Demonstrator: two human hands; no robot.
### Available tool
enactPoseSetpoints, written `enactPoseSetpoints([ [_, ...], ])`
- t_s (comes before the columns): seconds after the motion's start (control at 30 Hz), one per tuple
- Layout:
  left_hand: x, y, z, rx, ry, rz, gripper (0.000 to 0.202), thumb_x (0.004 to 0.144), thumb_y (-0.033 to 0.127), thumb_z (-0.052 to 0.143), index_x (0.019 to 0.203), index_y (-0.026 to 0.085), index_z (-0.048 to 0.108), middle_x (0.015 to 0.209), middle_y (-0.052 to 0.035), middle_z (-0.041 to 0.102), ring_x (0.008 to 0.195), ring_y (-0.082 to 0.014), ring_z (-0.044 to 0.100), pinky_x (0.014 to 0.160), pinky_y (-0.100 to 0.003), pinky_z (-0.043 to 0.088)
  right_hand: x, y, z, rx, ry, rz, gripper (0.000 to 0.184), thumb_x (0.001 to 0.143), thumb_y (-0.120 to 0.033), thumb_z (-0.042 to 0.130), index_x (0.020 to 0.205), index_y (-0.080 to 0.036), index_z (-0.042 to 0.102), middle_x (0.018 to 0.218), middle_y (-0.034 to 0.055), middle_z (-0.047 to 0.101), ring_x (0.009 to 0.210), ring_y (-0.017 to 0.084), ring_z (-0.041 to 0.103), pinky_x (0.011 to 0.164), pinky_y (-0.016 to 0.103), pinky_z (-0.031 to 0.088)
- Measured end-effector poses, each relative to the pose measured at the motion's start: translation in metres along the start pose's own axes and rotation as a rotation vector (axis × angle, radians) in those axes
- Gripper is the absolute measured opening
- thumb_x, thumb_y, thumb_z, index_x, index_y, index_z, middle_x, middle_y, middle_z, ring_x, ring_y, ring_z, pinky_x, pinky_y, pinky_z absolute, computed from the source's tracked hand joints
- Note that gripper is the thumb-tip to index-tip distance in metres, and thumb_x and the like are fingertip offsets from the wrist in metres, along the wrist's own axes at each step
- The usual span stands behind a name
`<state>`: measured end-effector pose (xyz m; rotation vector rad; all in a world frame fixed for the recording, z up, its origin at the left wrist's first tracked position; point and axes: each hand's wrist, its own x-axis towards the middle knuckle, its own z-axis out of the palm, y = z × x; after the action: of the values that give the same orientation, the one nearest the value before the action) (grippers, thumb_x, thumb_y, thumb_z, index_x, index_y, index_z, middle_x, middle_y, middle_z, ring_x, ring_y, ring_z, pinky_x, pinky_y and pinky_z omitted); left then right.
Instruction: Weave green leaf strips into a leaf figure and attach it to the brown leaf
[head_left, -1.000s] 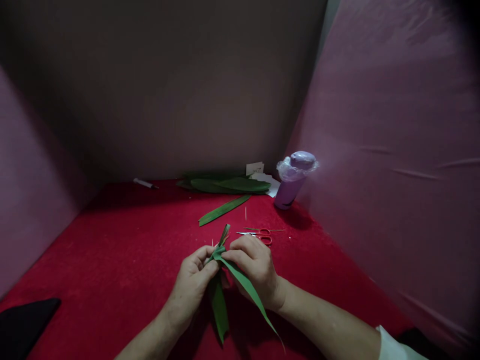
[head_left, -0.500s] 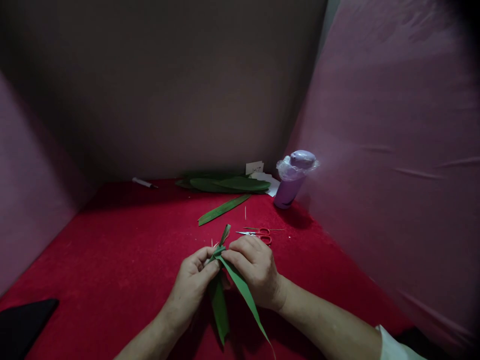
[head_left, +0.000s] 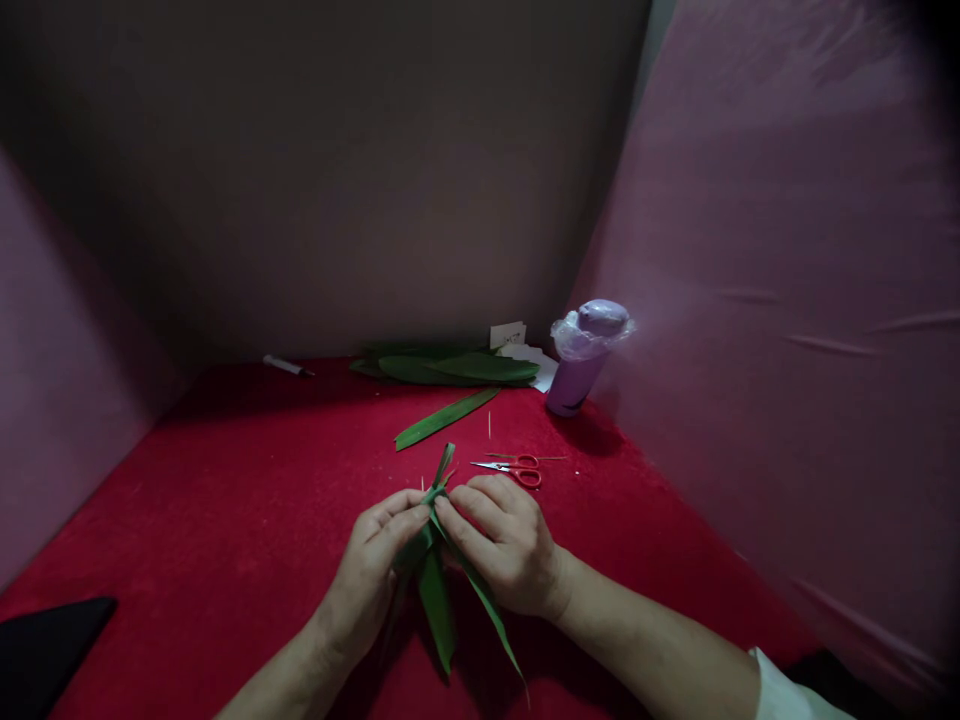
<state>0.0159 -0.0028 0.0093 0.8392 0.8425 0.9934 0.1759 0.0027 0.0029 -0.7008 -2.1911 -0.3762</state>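
Between my hands is a bundle of folded green leaf strips [head_left: 436, 605], with two long tails hanging down toward me and a short narrow end sticking up. My left hand [head_left: 367, 560] pinches the fold from the left, thumb on top. From the right, my right hand [head_left: 502, 540] grips the same fold, its thumb and forefinger closed at the crossing. The fingertips hide part of the fold. Just beyond my right hand lie scissors [head_left: 517, 468] with red handles, blades pointing left. A thin pale stick [head_left: 490, 425] lies farther back.
A pile of long green leaves [head_left: 450, 367] lies against the back wall, with one loose leaf [head_left: 446, 418] in front. A purple cup [head_left: 576, 380] wrapped in plastic stands at right beside white papers [head_left: 544, 365]. A pen-like white object [head_left: 289, 366] is at back left, a black item [head_left: 56, 645] at front left.
Both hands have shifted slightly with the leaf bundle. The right thumb and forefinger have moved a little left onto the fold, and the right tail has swung left.
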Motion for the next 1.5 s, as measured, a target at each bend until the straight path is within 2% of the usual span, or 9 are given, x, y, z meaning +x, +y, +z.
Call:
enactPoseSetpoints([
  [0.2, 0.005, -0.004, -0.003, 0.015, 0.052, 0.046, 0.013, 0.076, 0.028, 0.063, 0.079, 0.015, 0.063, 0.062, 0.0003, 0.063, 0.055, -0.0106, 0.058, 0.054, -0.020, 0.046, -0.002, 0.003, 0.006, 0.203, 0.007, 0.160, 0.026, 0.083, -0.019, 0.052, 0.108, -0.014, 0.058, 0.090, 0.0107, 0.064, 0.080, 0.021, 0.055, 0.070, 0.036, 0.046],
  [0.33, 0.007, -0.006, -0.006, 0.059, 0.096, 0.068, 0.015, 0.078, 0.030, 0.060, 0.082, 0.016, 0.062, 0.060, 0.0010, 0.063, 0.050, -0.0112, 0.058, 0.050, -0.021, 0.046, 0.000, 0.000, 0.005, 0.419, 0.025, 0.528, 0.017, 0.088, -0.019, 0.043, 0.093, -0.016, 0.060, 0.081, 0.0052, 0.064, 0.072, 0.015, 0.056, 0.067, 0.030, 0.045],
  [0.43, 0.009, -0.006, -0.007, 0.082, 0.142, 0.084, 0.016, 0.077, 0.031, 0.060, 0.081, 0.016, 0.060, 0.061, 0.0012, 0.064, 0.048, -0.0118, 0.059, 0.049, -0.022, 0.047, 0.003, -0.006, 0.002, 0.483, -0.105, 0.794, 0.020, 0.086, -0.030, 0.051, 0.071, -0.017, 0.057, 0.065, 0.0000, 0.061, 0.056, 0.011, 0.053, 0.054, 0.024, 0.040],
  [0.57, 0.011, -0.005, -0.009, 0.096, 0.173, 0.146, 0.016, 0.076, 0.032, 0.061, 0.080, 0.016, 0.061, 0.063, 0.0013, 0.064, 0.051, -0.0106, 0.058, 0.051, -0.020, 0.047, 0.005, -0.010, 0.003, 0.529, -0.238, 0.899, 0.015, 0.074, -0.030, 0.065, 0.069, -0.018, 0.057, 0.068, -0.0011, 0.061, 0.057, 0.010, 0.052, 0.051, 0.021, 0.037],
  [0.7, 0.012, -0.005, -0.010, 0.113, 0.176, 0.153, 0.017, 0.077, 0.032, 0.060, 0.081, 0.016, 0.061, 0.065, 0.0006, 0.065, 0.052, -0.0111, 0.058, 0.052, -0.021, 0.048, 0.007, -0.009, 0.004, 0.720, -0.244, 0.919, 0.013, 0.076, -0.015, 0.059, 0.064, -0.016, 0.055, 0.065, -0.0021, 0.059, 0.059, 0.009, 0.051, 0.054, 0.020, 0.038],
  [0.9, 0.012, -0.004, -0.010, 0.127, 0.175, 0.154, 0.018, 0.077, 0.033, 0.059, 0.080, 0.015, 0.061, 0.055, 0.0000, 0.063, 0.049, -0.0119, 0.057, 0.050, -0.020, 0.046, 0.009, -0.005, 0.002, 1.007, -0.157, 0.827, 0.007, 0.078, -0.011, 0.056, 0.077, -0.017, 0.060, 0.075, -0.0001, 0.063, 0.072, 0.013, 0.059, 0.069, 0.026, 0.045],
  [1.1, 0.009, -0.006, -0.008, 0.117, 0.162, 0.046, 0.022, 0.075, 0.035, 0.061, 0.082, 0.015, 0.061, 0.058, -0.0018, 0.064, 0.048, -0.0136, 0.059, 0.049, -0.023, 0.046, 0.005, -0.003, 0.009, 0.908, -0.008, 0.744, 0.004, 0.078, -0.015, 0.061, 0.078, -0.018, 0.063, 0.074, -0.0002, 0.060, 0.068, 0.012, 0.056, 0.065, 0.025, 0.045],
  [1.33, 0.005, -0.005, -0.001, 0.094, 0.112, 0.023, 0.019, 0.074, 0.032, 0.062, 0.080, 0.014, 0.062, 0.069, -0.0031, 0.066, 0.051, -0.0123, 0.059, 0.051, -0.022, 0.046, -0.001, 0.000, 0.010, 0.646, 0.101, 0.673, 0.007, 0.078, -0.012, 0.060, 0.076, -0.018, 0.061, 0.069, 0.0002, 0.058, 0.065, 0.013, 0.052, 0.062, 0.026, 0.043],
  [1.5, 0.002, -0.005, 0.000, 0.119, 0.077, -0.003, 0.019, 0.076, 0.032, 0.060, 0.075, 0.013, 0.061, 0.058, -0.0024, 0.063, 0.049, -0.0123, 0.057, 0.048, -0.021, 0.044, -0.002, 0.005, 0.008, 0.448, 0.109, 0.458, 0.012, 0.083, -0.010, 0.050, 0.084, -0.019, 0.059, 0.075, 0.0034, 0.061, 0.071, 0.016, 0.054, 0.067, 0.031, 0.042],
])
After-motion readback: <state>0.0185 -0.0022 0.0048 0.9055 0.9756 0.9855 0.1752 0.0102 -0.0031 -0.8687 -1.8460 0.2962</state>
